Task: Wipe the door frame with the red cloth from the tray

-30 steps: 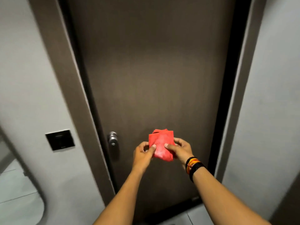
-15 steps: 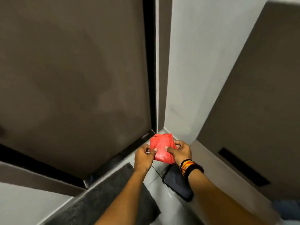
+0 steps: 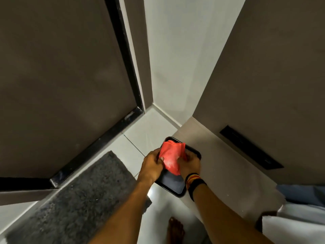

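Both hands hold the folded red cloth (image 3: 171,156) just above a black tray (image 3: 173,187) that lies on the white floor tiles. My left hand (image 3: 152,166) pinches the cloth's left edge, and my right hand (image 3: 190,163), with dark and orange bands at the wrist, grips its right side. The brown door (image 3: 61,76) fills the left of the view. Its door frame (image 3: 139,50) runs up beside a black strip, left of the white wall.
A grey shaggy mat (image 3: 75,199) lies on the floor before the door. A brown panel (image 3: 263,85) with a dark slot (image 3: 249,150) stands on the right. My bare foot (image 3: 175,231) is at the bottom, and pale fabric (image 3: 299,213) is at the lower right.
My view has swung from the door's handle height down to the floor corner. Both hands have carried the red cloth down until it hangs over the black tray.
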